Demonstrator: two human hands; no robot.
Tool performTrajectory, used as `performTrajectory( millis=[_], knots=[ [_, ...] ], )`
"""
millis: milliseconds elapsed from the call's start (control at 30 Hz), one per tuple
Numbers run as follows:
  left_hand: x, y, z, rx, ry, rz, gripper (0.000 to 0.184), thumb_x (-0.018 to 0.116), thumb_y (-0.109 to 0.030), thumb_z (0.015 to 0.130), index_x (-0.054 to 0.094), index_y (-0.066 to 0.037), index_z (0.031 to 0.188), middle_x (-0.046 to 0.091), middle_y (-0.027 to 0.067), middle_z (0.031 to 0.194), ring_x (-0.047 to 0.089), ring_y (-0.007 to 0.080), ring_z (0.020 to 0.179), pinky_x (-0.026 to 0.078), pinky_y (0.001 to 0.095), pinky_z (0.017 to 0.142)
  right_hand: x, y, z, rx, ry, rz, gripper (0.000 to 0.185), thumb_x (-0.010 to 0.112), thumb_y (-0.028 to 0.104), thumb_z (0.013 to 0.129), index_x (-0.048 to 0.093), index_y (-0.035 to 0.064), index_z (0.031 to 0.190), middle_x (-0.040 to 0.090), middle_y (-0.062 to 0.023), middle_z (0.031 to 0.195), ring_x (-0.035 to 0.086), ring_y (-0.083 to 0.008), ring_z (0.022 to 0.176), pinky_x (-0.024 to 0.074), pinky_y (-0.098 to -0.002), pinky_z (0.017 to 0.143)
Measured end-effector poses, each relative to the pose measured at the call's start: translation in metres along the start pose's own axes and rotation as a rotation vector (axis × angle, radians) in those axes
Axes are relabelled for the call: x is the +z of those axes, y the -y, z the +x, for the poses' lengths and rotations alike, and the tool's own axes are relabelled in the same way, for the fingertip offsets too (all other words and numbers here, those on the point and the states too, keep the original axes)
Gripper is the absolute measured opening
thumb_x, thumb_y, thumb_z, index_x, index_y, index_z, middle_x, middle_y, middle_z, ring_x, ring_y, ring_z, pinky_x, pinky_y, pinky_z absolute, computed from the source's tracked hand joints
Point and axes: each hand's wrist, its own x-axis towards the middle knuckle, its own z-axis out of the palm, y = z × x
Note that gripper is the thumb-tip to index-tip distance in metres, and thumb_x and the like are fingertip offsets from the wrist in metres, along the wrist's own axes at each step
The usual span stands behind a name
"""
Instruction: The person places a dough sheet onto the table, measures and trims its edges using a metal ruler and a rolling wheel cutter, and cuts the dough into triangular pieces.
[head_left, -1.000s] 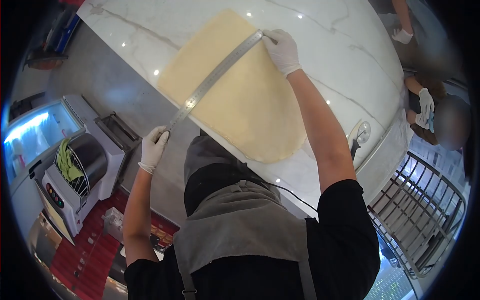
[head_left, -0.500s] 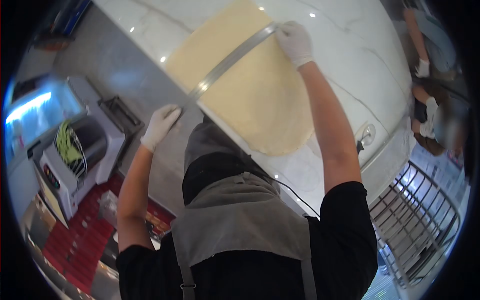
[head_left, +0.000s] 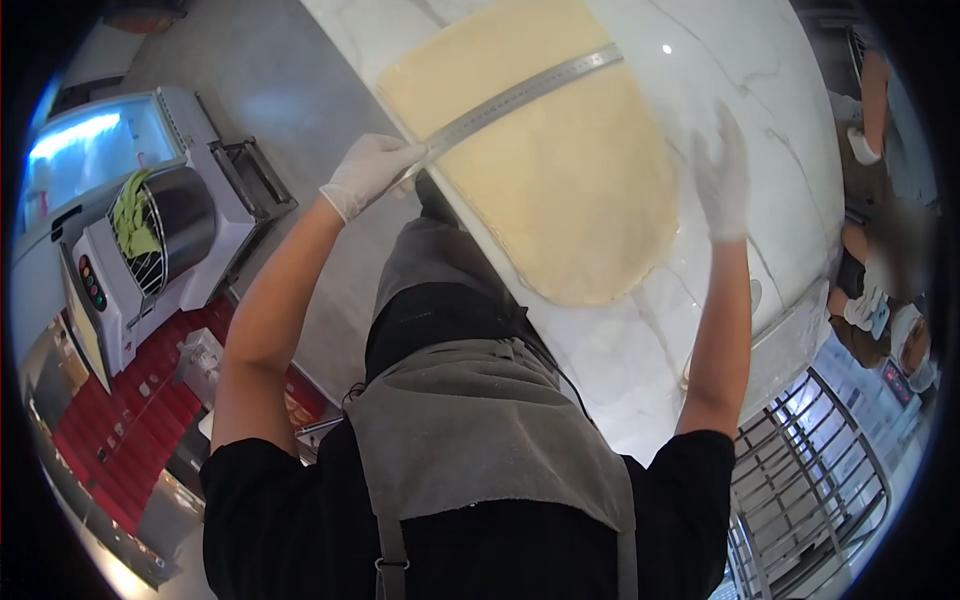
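A large flat sheet of pale dough (head_left: 575,190) lies on the white marble table (head_left: 640,370), straight-sided at the far left and rounded toward the right. Across it runs a long metal ruler (head_left: 525,92). My left hand (head_left: 375,172), in a white glove, pinches the ruler's near end at the table's edge. Gloved too, my right hand (head_left: 722,175) is above the marble to the right of the dough, fingers apart and slightly blurred, touching neither dough nor ruler.
A machine with a steel drum (head_left: 185,225) and a green cloth (head_left: 135,215) stands at the left. A metal rack (head_left: 810,480) is at the lower right. Co-workers with gloved hands (head_left: 863,147) are beyond the table's right end.
My right hand has let go of the ruler's far end and moved right and down. My left hand, earlier off the ruler, now grips its near end. The view has shifted.
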Motion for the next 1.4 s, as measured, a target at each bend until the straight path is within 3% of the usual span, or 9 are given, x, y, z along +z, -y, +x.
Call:
performTrajectory(
  millis=[233, 333, 367, 600, 833, 933, 1100, 1233, 1400],
  knots=[
    [0.004, 0.0, 0.007, 0.028, 0.011, 0.009, 0.036, 0.064, -0.037, 0.098, 0.067, -0.004, 0.085, 0.057, 0.0001, 0.062, 0.054, 0.0107, 0.052, 0.042, 0.026, 0.049, -0.112, -0.145, -0.285, 0.818, -0.053, -0.654, 0.056, 0.063, 0.039, 0.094, 0.058, -0.0014, 0.132, 0.064, -0.0313, 0.121, 0.061, -0.0462, 0.116, 0.0498, -0.0512, 0.099],
    [0.0, 0.006, 0.009, 0.014, 0.018, 0.009, 0.035, 0.065, -0.039, 0.099, 0.066, -0.006, 0.087, 0.057, 0.0003, 0.064, 0.055, 0.0093, 0.051, 0.044, 0.0231, 0.048, -0.127, -0.108, -0.314, 0.655, 0.509, -0.542, 0.045, 0.065, 0.031, 0.089, 0.065, 0.0033, 0.124, 0.062, -0.0231, 0.12, 0.059, -0.0405, 0.114, 0.0482, -0.0473, 0.097],
    [-0.005, 0.017, 0.018, 0.036, 0.025, -0.005, 0.035, 0.065, -0.039, 0.098, 0.066, -0.006, 0.087, 0.057, 0.0007, 0.065, 0.055, 0.0092, 0.051, 0.044, 0.0233, 0.048, -0.119, -0.107, -0.33, 0.858, 0.068, -0.187, 0.043, 0.066, 0.03, 0.088, 0.067, 0.0039, 0.121, 0.061, -0.0212, 0.12, 0.058, -0.0392, 0.114, 0.0477, -0.046, 0.098],
    [-0.006, 0.016, 0.016, -0.039, -0.075, 0.018, 0.033, 0.066, -0.036, 0.099, 0.067, -0.006, 0.086, 0.059, 0.0014, 0.063, 0.055, 0.0102, 0.049, 0.042, 0.024, 0.046, -0.117, -0.117, -0.29, 1.199, 0.09, -0.269, 0.047, 0.074, 0.029, 0.08, 0.067, 0.0028, 0.118, 0.068, -0.0238, 0.11, 0.066, -0.0375, 0.105, 0.053, -0.0454, 0.09],
    [0.001, 0.005, -0.004, 0.014, -0.014, -0.077, 0.039, 0.068, -0.035, 0.097, 0.07, 0.003, 0.091, 0.063, 0.0053, 0.069, 0.06, 0.0133, 0.056, 0.048, 0.0268, 0.054, -0.163, 0.009, -0.232, 0.742, -0.7, 0.855, 0.031, 0.055, 0.034, 0.105, 0.058, 0.0038, 0.105, 0.06, -0.0082, 0.08, 0.062, -0.0199, 0.085, 0.0532, -0.0382, 0.081],
    [-0.004, 0.006, -0.003, 0.033, -0.06, -0.092, 0.042, 0.069, -0.037, 0.095, 0.07, 0.005, 0.093, 0.063, 0.0062, 0.069, 0.061, 0.0137, 0.057, 0.049, 0.0266, 0.055, -0.143, 0.044, -0.213, 0.648, -0.73, 0.745, 0.038, 0.045, 0.038, 0.108, 0.06, 0.0033, 0.101, 0.055, -0.0043, 0.074, 0.057, -0.0155, 0.07, 0.0499, -0.03, 0.068],
    [0.002, 0.002, -0.002, 0.005, -0.048, 0.019, 0.043, 0.067, -0.036, 0.092, 0.073, 0.006, 0.103, 0.07, 0.0099, 0.072, 0.065, 0.0154, 0.059, 0.051, 0.0286, 0.06, -0.063, 0.137, -0.159, 0.959, 0.327, 0.939, 0.013, 0.064, 0.017, 0.1, 0.064, 0.0044, 0.1, 0.052, 0.0041, 0.067, 0.045, -0.0062, 0.051, 0.0359, -0.0239, 0.047],
    [-0.002, 0.004, -0.001, 0.011, -0.056, 0.01, 0.045, 0.068, -0.037, 0.091, 0.073, 0.006, 0.104, 0.069, 0.0097, 0.072, 0.064, 0.0148, 0.059, 0.051, 0.0281, 0.059, 0.015, 0.194, -0.14, 0.417, 0.528, 0.843, 0.024, 0.061, 0.012, 0.097, 0.063, -0.0017, 0.117, 0.054, 0.0035, 0.076, 0.048, -0.0046, 0.064, 0.0412, -0.0232, 0.055],
    [-0.005, 0.006, 0.002, 0.014, -0.037, 0.015, 0.047, 0.069, -0.039, 0.091, 0.073, 0.005, 0.105, 0.069, 0.0083, 0.072, 0.064, 0.0139, 0.058, 0.051, 0.0274, 0.057, 0.047, 0.233, -0.102, 0.376, 0.66, 0.753, 0.036, 0.057, 0.007, 0.095, 0.06, -0.0027, 0.13, 0.057, -0.0005, 0.08, 0.05, -0.0066, 0.069, 0.0456, -0.025, 0.064]
  ],
)
